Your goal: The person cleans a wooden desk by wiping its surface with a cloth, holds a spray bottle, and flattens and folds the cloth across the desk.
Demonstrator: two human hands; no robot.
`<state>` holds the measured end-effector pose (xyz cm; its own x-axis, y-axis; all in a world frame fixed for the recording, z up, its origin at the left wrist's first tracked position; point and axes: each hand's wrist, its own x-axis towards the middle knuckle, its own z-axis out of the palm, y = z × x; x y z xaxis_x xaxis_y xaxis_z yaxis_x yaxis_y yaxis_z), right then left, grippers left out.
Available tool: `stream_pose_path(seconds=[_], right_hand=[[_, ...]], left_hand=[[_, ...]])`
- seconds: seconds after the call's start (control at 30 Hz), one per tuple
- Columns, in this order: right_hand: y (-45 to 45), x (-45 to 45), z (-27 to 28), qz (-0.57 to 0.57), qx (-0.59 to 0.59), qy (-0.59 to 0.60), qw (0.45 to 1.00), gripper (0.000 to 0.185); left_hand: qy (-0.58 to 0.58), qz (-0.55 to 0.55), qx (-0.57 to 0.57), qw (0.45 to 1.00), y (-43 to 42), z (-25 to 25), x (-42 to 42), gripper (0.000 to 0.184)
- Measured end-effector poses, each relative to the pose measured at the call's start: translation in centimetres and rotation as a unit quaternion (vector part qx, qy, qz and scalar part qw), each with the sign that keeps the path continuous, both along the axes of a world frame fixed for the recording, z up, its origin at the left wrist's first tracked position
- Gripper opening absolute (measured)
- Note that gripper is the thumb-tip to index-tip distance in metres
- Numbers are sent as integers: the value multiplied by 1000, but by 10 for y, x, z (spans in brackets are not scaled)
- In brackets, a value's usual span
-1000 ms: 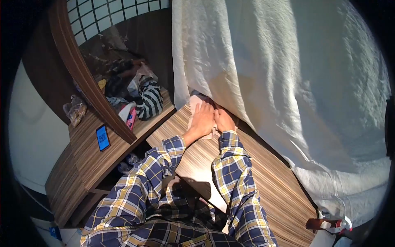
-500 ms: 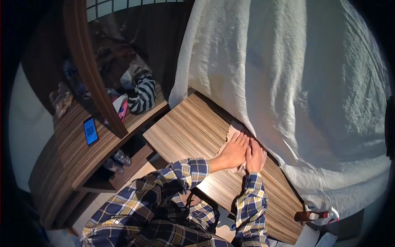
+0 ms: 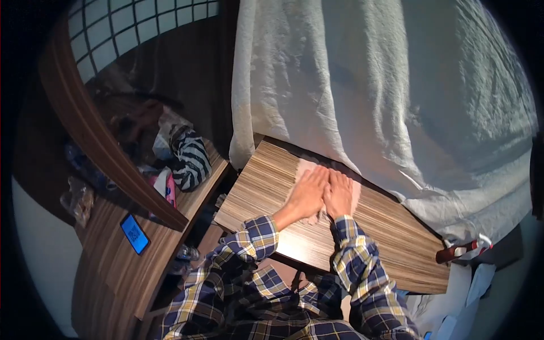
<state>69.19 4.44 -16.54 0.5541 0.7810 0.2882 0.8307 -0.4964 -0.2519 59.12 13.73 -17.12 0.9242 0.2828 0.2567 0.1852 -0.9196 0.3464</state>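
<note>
A pale pink cloth (image 3: 355,195) lies spread on a wood-grain tabletop (image 3: 258,181), near its far edge. My left hand (image 3: 310,191) rests flat on the cloth, fingers stretched forward. Beside it my right hand (image 3: 339,195) also presses flat on the cloth, with its thumb side against the left hand. Both palms are hidden, and the hands cover the middle of the cloth.
A white curtain (image 3: 362,85) hangs along the table's far edge. At the right end is a dark red bottle (image 3: 450,253) with a white top. To the left, a wooden shelf unit (image 3: 107,260) carries a lit phone (image 3: 135,233) and a zebra-striped bundle (image 3: 191,161).
The view has turned, so the table lies more level across it. Both hands, still on the cloth, appear somewhat further left along the tabletop, and more of the cloth shows at the right.
</note>
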Motion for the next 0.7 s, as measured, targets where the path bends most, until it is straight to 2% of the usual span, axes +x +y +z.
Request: stream_pose_path(seconds=[0.03,0.1,0.17,0.23,0.3,0.47,0.7], right_hand=[[16,-4,1,-9,7,4,1000,52],[46,-18,8,32,-17,21,999,48],[69,-31,2,73,24,1,997,47],[85,-52,6,93,12,32,995,52],[98,-72,-5,107,73,2,992,55],[95,-94,-9,177,51,52,982,56],[92,-75,-12,257,59,90,960,54]], left_hand=[[4,-9,7,1000,12,0,-6,63],[30,61,-8,998,33,2,-22,63],[12,78,14,997,51,-4,-41,62],[-9,114,23,993,63,-7,-62,60],[-6,115,19,993,66,-6,-84,60],[27,177,44,983,51,-6,-120,61],[26,239,51,969,34,-14,-102,67]])
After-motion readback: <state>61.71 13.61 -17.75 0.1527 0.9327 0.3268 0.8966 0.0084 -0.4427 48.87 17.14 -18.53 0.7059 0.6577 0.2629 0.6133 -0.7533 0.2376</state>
